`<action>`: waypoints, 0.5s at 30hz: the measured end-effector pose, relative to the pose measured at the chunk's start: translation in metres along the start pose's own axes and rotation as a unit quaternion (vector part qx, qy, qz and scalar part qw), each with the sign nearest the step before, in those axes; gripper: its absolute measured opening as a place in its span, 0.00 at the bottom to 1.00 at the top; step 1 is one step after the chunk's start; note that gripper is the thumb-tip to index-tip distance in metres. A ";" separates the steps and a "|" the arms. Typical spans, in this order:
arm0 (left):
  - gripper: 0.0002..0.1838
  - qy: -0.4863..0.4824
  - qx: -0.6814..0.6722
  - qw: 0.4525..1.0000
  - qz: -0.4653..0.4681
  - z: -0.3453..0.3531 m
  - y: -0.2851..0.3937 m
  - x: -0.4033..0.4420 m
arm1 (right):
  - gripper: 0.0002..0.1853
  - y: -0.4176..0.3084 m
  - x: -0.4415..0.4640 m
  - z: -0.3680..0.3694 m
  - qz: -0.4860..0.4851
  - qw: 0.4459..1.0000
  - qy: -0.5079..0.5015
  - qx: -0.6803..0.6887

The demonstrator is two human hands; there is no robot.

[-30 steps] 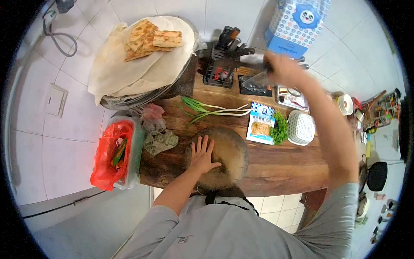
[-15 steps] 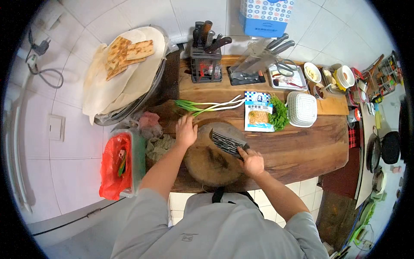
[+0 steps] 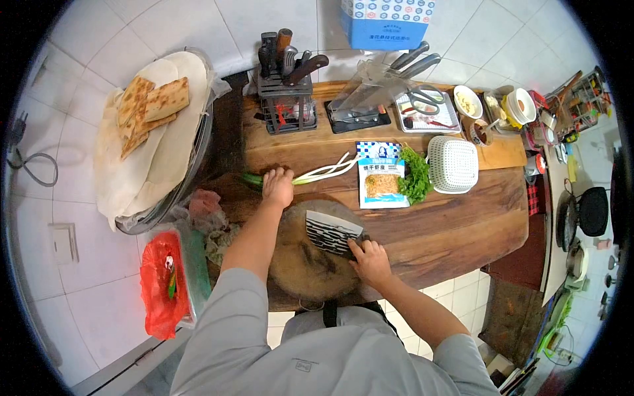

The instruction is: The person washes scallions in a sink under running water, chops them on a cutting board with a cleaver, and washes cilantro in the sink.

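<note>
One Chinese-lettered packet (image 3: 383,186) beside scallions (image 3: 325,174)

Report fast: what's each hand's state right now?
Left hand: fingers over the green onions; whether gripping cannot be told.
Right hand: closed, holding the cleaver by its handle.

White tiled walls (image 3: 185,39) are bordering a brown wooden counter (image 3: 456,231). Pale floor tiles (image 3: 446,300) are showing below. A rectangular wall plate (image 3: 64,243) is sitting at left.
</note>
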State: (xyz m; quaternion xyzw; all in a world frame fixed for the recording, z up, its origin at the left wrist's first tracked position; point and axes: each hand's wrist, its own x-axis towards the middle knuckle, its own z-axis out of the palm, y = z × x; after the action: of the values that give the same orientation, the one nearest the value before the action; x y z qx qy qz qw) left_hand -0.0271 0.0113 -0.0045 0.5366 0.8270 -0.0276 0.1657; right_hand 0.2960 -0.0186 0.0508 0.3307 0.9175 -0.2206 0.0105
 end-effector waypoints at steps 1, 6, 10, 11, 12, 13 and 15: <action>0.14 0.022 0.003 1.000 0.017 0.003 -0.001 -0.002 | 0.30 -0.001 0.001 -0.002 -0.002 1.000 0.004 0.011; 0.09 0.022 0.002 0.999 0.033 -0.004 -0.001 -0.007 | 0.25 0.002 0.019 -0.019 0.009 0.996 0.073 0.043; 0.06 0.072 -0.061 0.993 0.069 -0.019 0.010 -0.028 | 0.18 0.022 0.067 -0.013 0.140 0.914 0.143 0.354; 0.11 0.107 -0.057 0.987 0.103 -0.023 0.011 -0.037 | 0.17 0.026 0.081 -0.022 0.157 0.892 0.144 0.400; 0.15 0.104 -0.056 0.987 0.108 -0.035 0.018 -0.049 | 0.17 0.024 0.094 -0.036 0.174 0.867 0.144 0.445; 0.19 0.102 -0.056 0.987 0.112 -0.053 0.027 -0.063 | 0.19 0.026 0.106 -0.039 0.218 0.814 0.124 0.524; 0.30 0.152 -0.039 0.977 0.142 -0.052 0.030 -0.082 | 0.20 0.020 0.118 -0.053 0.221 0.797 0.167 0.536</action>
State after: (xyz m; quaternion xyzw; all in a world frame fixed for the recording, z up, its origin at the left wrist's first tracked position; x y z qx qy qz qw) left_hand 0.0171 -0.0361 0.0736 0.6393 0.7586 0.1100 0.0612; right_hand 0.2230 0.0878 0.0712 0.5088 0.5422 -0.6101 -0.2737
